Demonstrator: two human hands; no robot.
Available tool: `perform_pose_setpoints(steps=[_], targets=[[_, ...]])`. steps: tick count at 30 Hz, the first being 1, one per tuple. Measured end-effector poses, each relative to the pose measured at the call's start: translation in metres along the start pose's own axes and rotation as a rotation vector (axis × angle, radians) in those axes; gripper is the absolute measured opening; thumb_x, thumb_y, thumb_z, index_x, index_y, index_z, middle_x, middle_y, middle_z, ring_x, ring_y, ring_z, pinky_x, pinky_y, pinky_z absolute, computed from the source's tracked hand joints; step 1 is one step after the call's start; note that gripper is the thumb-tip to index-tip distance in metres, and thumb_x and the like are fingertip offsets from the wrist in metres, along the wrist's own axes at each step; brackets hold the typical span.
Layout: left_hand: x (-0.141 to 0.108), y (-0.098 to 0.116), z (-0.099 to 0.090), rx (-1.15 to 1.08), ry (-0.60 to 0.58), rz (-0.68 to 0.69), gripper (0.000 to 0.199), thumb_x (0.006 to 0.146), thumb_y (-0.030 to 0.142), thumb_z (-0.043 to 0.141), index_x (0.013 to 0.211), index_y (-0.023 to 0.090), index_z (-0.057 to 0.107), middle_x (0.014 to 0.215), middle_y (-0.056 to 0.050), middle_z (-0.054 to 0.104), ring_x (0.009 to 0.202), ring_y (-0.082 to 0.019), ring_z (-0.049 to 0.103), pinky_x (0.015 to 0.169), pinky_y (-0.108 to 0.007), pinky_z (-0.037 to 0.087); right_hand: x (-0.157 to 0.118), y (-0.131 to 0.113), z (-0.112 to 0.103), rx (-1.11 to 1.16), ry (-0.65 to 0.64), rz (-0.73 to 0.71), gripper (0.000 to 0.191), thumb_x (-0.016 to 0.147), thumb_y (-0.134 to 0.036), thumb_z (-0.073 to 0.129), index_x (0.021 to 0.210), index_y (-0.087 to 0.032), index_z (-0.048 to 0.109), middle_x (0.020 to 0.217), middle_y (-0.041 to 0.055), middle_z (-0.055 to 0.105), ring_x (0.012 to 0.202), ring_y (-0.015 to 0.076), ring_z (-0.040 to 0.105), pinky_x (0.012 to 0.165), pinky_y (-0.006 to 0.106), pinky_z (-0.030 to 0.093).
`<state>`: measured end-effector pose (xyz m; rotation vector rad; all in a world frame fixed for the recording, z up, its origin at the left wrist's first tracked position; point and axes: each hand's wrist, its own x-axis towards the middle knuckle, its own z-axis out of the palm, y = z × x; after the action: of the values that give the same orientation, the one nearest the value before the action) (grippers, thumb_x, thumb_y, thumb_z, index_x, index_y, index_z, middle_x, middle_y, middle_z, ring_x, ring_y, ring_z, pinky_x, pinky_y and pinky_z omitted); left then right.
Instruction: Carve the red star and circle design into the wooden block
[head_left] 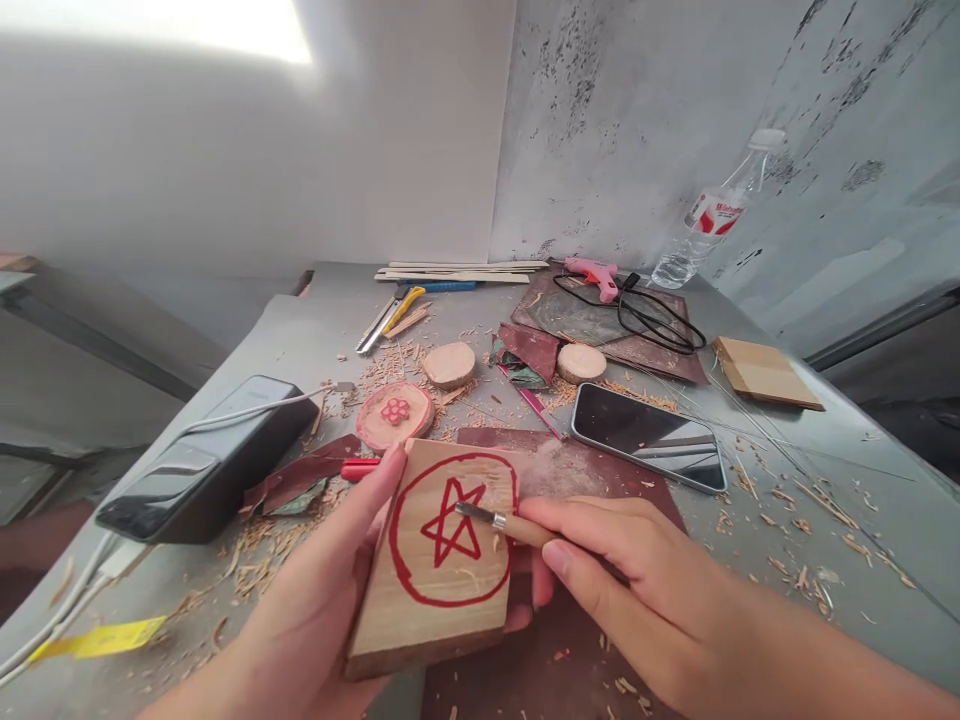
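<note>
My left hand [315,590] grips a pale wooden block [442,625] from its left side and underneath, tilting its face up toward me. Drawn on that face in red are a circle and a five-pointed star. In my right hand [637,580] is a wood carving tool [525,528], its wooden handle pinched between thumb and fingers. The metal tip rests on or just over the star; contact is hard to tell. Behind the block lie a round wood slice [375,418] with a red flower design and a red marker [360,468], partly hidden.
Dark red sandpaper [600,475] lies under my hands. A phone [649,437] is to the right, a black power bank [210,450] with a white cable to the left. Farther back are a yellow cutter [403,310], a pink glue gun [596,275] and a water bottle [709,220]. Shavings litter the table.
</note>
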<state>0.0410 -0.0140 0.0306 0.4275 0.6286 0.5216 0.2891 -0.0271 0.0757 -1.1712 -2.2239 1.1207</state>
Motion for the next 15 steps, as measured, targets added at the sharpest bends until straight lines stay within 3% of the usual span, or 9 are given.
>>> perform_pose_setpoints(steps=[2, 4, 7, 9, 11, 15], targets=[[-0.001, 0.002, -0.001, -0.009, 0.019, 0.035, 0.074, 0.084, 0.083, 0.088, 0.132, 0.026, 0.087, 0.129, -0.015, 0.091, 0.125, -0.047, 0.085, 0.11, -0.062, 0.069, -0.001, 0.001, -0.002, -0.017, 0.013, 0.002, 0.037, 0.115, -0.019, 0.049, 0.116, -0.024, 0.085, 0.087, 0.0008, 0.087, 0.079, 0.0177, 0.082, 0.079, 0.027, 0.066], [-0.005, 0.005, -0.005, -0.018, 0.09, 0.071, 0.078, 0.087, 0.086, 0.083, 0.132, 0.023, 0.086, 0.122, -0.017, 0.092, 0.117, -0.047, 0.088, 0.105, -0.065, 0.07, -0.003, 0.002, -0.005, -0.031, 0.017, 0.002, 0.038, 0.115, -0.019, 0.048, 0.119, -0.026, 0.086, 0.091, 0.0002, 0.088, 0.075, 0.0174, 0.081, 0.075, 0.028, 0.065], [-0.013, 0.005, -0.017, -0.007, 0.367, 0.097, 0.079, 0.087, 0.092, 0.078, 0.122, 0.022, 0.088, 0.091, -0.013, 0.092, 0.096, -0.047, 0.091, 0.085, -0.062, 0.076, -0.007, 0.006, -0.009, -0.075, -0.004, -0.007, 0.037, 0.115, -0.021, 0.051, 0.123, -0.028, 0.086, 0.109, 0.0028, 0.092, 0.087, 0.0201, 0.087, 0.075, 0.028, 0.066], [-0.017, 0.002, -0.029, 0.012, 0.559, 0.139, 0.078, 0.087, 0.092, 0.079, 0.124, 0.024, 0.088, 0.083, -0.01, 0.091, 0.087, -0.044, 0.091, 0.074, -0.056, 0.077, -0.01, 0.008, -0.01, -0.111, 0.005, -0.01, 0.035, 0.115, -0.022, 0.053, 0.12, -0.028, 0.087, 0.114, 0.0046, 0.093, 0.094, 0.0219, 0.088, 0.075, 0.028, 0.066], [-0.02, -0.001, -0.039, 0.02, 0.611, 0.155, 0.08, 0.087, 0.095, 0.076, 0.128, 0.026, 0.087, 0.084, -0.01, 0.091, 0.085, -0.043, 0.091, 0.071, -0.054, 0.077, -0.011, 0.01, -0.009, -0.133, 0.016, -0.013, 0.035, 0.116, -0.022, 0.053, 0.12, -0.028, 0.087, 0.114, 0.0044, 0.093, 0.099, 0.0227, 0.089, 0.078, 0.029, 0.067], [-0.017, -0.005, -0.041, 0.036, 0.583, 0.146, 0.085, 0.089, 0.098, 0.071, 0.131, 0.026, 0.086, 0.086, -0.01, 0.091, 0.087, -0.043, 0.092, 0.074, -0.056, 0.078, -0.013, 0.01, -0.007, -0.155, 0.017, -0.021, 0.035, 0.117, -0.022, 0.051, 0.12, -0.028, 0.085, 0.107, 0.003, 0.092, 0.097, 0.023, 0.089, 0.081, 0.032, 0.067]])
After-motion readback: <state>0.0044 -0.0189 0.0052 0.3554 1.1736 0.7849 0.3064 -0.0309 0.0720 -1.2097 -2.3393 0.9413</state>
